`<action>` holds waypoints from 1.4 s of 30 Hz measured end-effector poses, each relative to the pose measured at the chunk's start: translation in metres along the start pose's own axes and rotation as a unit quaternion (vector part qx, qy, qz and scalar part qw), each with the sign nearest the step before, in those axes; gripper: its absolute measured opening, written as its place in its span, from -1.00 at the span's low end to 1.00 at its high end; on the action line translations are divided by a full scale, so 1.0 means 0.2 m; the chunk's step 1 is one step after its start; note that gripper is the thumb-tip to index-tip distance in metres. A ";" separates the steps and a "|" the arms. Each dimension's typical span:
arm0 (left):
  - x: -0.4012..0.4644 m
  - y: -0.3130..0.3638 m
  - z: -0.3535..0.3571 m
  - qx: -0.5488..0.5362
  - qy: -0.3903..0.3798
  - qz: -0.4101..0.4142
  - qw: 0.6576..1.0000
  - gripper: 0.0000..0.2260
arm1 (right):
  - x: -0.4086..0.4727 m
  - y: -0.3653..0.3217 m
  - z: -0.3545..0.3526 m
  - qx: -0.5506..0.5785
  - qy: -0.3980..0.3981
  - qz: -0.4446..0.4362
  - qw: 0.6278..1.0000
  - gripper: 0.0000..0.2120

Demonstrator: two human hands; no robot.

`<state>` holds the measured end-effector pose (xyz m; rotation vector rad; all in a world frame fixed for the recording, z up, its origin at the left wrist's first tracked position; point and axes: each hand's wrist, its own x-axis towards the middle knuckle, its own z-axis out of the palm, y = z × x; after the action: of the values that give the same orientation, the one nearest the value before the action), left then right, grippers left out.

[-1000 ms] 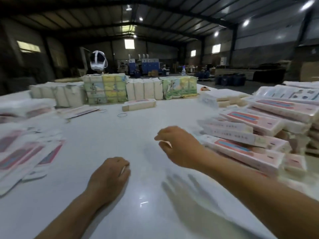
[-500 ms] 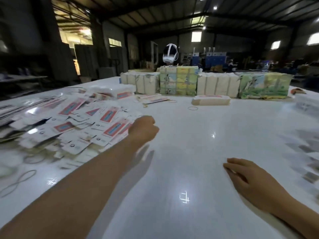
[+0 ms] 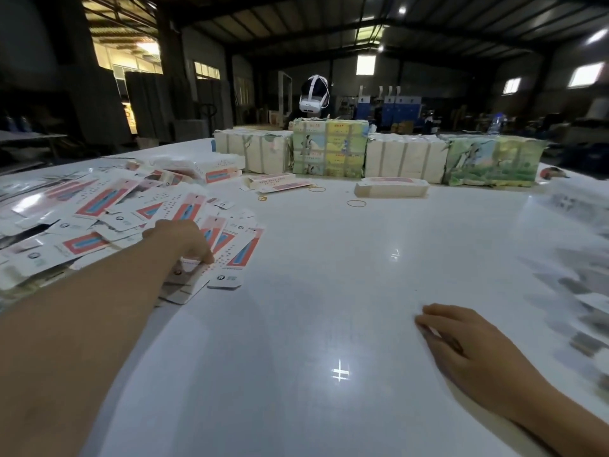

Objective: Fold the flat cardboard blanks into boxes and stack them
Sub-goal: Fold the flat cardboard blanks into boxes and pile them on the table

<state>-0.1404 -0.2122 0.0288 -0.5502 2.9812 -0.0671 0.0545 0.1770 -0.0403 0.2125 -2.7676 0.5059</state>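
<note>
Since half a second ago the left hand (image 3: 184,240) has been travelling further out and is now landing on the near edge of the spread of flat blanks (image 3: 108,206), fingers curling down onto one blank (image 3: 227,255); whether the grip is actually closing on it, I cannot tell. Nearest me, the right hand (image 3: 468,351) is resting relaxed on the white bench (image 3: 329,291), holding nothing. This is looking like the pick-up of the next blank, folding not yet begun. Further out, one folded box (image 3: 392,188) is lying alone, rubber bands (image 3: 356,203) beside it. Beyond, bundled packs (image 3: 329,153) are lining the far edge.
</note>
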 end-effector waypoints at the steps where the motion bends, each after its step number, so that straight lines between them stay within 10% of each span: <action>1: -0.02 0.00 -0.01 0.004 0.003 0.027 1.000 -0.49 | 0.00 0.00 0.00 0.000 0.000 -0.001 1.000 -0.70; 4: -0.10 0.07 0.02 0.079 0.035 0.080 0.993 -0.81 | 0.00 0.01 0.01 0.001 0.002 -0.002 1.000 -0.70; 11: -0.29 0.11 -0.13 0.161 0.176 0.061 0.969 -0.72 | 0.01 0.01 0.01 0.002 0.022 -0.025 0.999 -0.74; 16: -0.64 0.35 -0.21 -0.056 0.288 0.316 0.903 -0.76 | 0.02 -0.03 -0.02 0.165 0.026 0.058 0.984 -0.77; 20: -0.99 0.56 0.09 -0.128 0.442 0.502 0.732 -0.71 | 0.04 -0.02 -0.21 0.689 0.050 0.290 0.662 -0.55; 22: -1.06 0.63 0.19 -0.120 0.466 0.546 0.686 -0.78 | 0.01 0.00 -0.24 0.709 0.063 0.338 0.615 -0.68; 29: -1.12 0.73 0.30 -0.055 0.294 0.511 0.806 -0.21 | -0.02 -0.01 -0.18 0.619 0.073 0.227 0.748 -0.87; 37: -1.18 0.82 0.19 -0.227 0.313 0.546 0.743 -0.23 | -0.04 -0.01 -0.26 0.735 0.017 0.178 0.654 -0.83; 42: -1.19 0.81 0.22 -0.200 0.364 0.504 0.757 -0.21 | -0.06 -0.01 -0.22 0.466 0.191 0.082 0.860 -0.64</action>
<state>0.0290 0.0242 -0.0018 1.4474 3.5073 0.5751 0.0796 0.1925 -0.0042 0.0658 -1.9531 1.6975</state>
